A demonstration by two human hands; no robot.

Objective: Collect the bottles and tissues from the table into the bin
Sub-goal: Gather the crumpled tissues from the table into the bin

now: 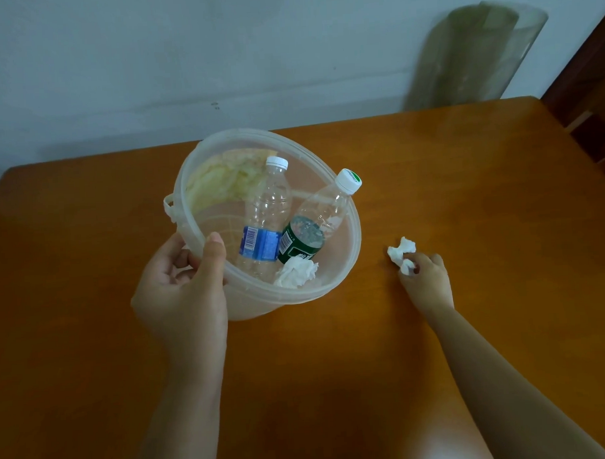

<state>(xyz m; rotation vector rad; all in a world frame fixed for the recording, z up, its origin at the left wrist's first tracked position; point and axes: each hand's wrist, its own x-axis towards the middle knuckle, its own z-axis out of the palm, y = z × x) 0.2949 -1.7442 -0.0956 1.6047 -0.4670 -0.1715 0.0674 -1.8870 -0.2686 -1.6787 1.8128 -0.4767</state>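
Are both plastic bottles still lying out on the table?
No: the blue-label bottle and the green-label bottle both sit inside the bin, which the left hand holds.

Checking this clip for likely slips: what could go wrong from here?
The right hand pinches only one end of the crumpled tissue, so it might slip free when lifted. The left hand holds the bin tilted by its rim; the green-label bottle pokes over the edge and could roll out.

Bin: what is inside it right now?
The bin holds a blue-label bottle, a green-label bottle, a crumpled tissue and a yellowish wad at the back. Whatever lies beneath the bottles is covered.
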